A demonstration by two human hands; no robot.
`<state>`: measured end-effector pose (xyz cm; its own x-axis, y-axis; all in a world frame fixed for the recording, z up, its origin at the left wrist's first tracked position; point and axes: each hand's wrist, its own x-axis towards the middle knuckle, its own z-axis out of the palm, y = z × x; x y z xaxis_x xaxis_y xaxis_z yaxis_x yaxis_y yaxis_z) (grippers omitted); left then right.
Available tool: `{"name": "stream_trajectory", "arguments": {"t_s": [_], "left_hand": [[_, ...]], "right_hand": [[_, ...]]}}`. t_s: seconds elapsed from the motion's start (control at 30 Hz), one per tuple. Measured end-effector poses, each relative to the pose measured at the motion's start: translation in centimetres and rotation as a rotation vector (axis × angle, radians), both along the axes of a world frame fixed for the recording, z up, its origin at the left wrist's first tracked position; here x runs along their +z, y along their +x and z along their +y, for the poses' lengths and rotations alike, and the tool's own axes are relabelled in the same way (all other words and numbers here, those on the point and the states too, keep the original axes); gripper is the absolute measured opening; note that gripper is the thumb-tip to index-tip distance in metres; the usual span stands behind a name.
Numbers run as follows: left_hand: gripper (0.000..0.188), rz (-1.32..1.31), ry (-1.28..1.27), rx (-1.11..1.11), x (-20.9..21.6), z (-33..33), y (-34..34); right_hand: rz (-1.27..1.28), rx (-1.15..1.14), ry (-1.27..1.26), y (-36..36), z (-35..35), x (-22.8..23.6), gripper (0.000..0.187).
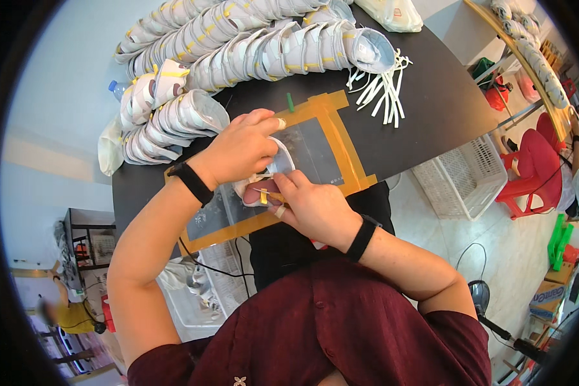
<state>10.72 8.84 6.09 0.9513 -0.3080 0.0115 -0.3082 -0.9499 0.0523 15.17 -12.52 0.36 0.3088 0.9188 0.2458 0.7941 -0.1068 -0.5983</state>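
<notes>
A light grey and white shoe upper (283, 156) lies under both my hands on the taped board, with a mauve patch and a yellow tab at its near end. My left hand (248, 147) is closed on its far left side, fingers curled and one fingertip wrapped in pale tape. My right hand (318, 207) pinches at the near end, closed on a thin pointed tool (274, 195) with a yellowish handle; my fingers partly cover it, so its exact kind is unclear. Pale tape also wraps a digit of this hand.
Long nested rows of shoe uppers (270, 55) fill the dark table's (444, 96) far side, with shorter stacks (174, 125) at left. White strips (383, 90) hang near a row's end. Orange-brown tape (338, 138) edges the board. A white crate (460, 180) stands right; another person sits beyond.
</notes>
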Motion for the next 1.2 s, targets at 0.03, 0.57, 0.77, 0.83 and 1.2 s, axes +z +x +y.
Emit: {"name": "stream_trajectory", "arguments": {"t_s": [0.03,0.57,0.77,0.83,1.2], "left_hand": [[0.009,-0.001,-0.004,-0.001,-0.1,-0.2,0.1],[0.010,-0.028,0.020,0.023,-0.3,-0.2,-0.5],[0.008,-0.094,0.095,-0.004,-0.5,-0.4,-0.4],[0.008,-0.114,0.101,-0.002,-0.5,-0.4,-0.5],[0.015,-0.147,0.130,0.097,-0.4,-1.0,-0.8]], "right_hand": [[0.022,-0.009,-0.001,0.0,0.0,0.1,0.052],[-0.017,0.023,-0.194,0.2,1.8,0.3,0.070],[-0.004,-0.001,-0.178,0.0,2.2,0.2,0.070],[-0.005,-0.002,-0.203,-0.1,2.2,0.6,0.067],[-0.013,0.013,-0.151,0.3,2.7,0.2,0.057]]}}
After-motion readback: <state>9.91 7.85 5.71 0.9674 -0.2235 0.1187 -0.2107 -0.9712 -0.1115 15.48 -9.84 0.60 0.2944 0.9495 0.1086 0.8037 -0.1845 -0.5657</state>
